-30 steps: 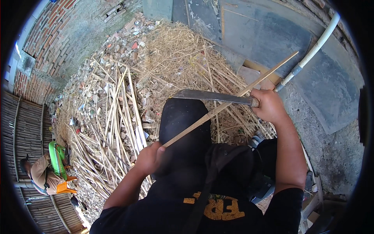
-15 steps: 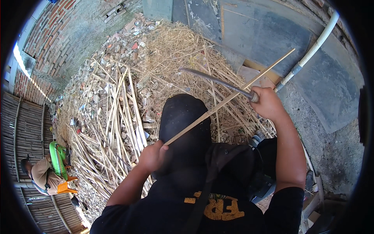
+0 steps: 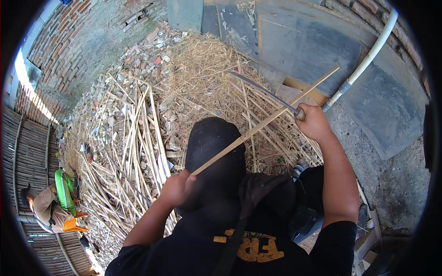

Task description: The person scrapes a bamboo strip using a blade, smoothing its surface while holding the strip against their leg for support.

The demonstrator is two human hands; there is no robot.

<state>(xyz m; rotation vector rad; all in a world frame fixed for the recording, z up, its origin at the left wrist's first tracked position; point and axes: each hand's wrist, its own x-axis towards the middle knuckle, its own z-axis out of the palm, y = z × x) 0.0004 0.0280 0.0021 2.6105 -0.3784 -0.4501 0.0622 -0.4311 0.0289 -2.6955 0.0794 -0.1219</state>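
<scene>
My left hand (image 3: 176,188) is closed around the near end of a long bamboo strip (image 3: 260,125), which slants up to the far right. In my right fist (image 3: 314,122) is the handle of a machete with a dark, slightly curved blade (image 3: 264,91). The blade points far left and crosses the strip close to the handle; whether the two touch I cannot tell. Beneath the strip's near half is a rounded black cloth-covered shape (image 3: 214,142). Fingers of my right hand partly hide the machete handle.
Loose bamboo strips (image 3: 133,152) lie heaped at left over rubble, beside a pile of dry shavings (image 3: 198,60). Grey panels (image 3: 304,41) and a white pipe (image 3: 368,60) stand at right. A person (image 3: 48,207) sits far left near an orange stool (image 3: 73,225).
The machete's tip has swung a little to the right and away. The bamboo strip's far end has shifted slightly left and lower; both hands keep their grips.
</scene>
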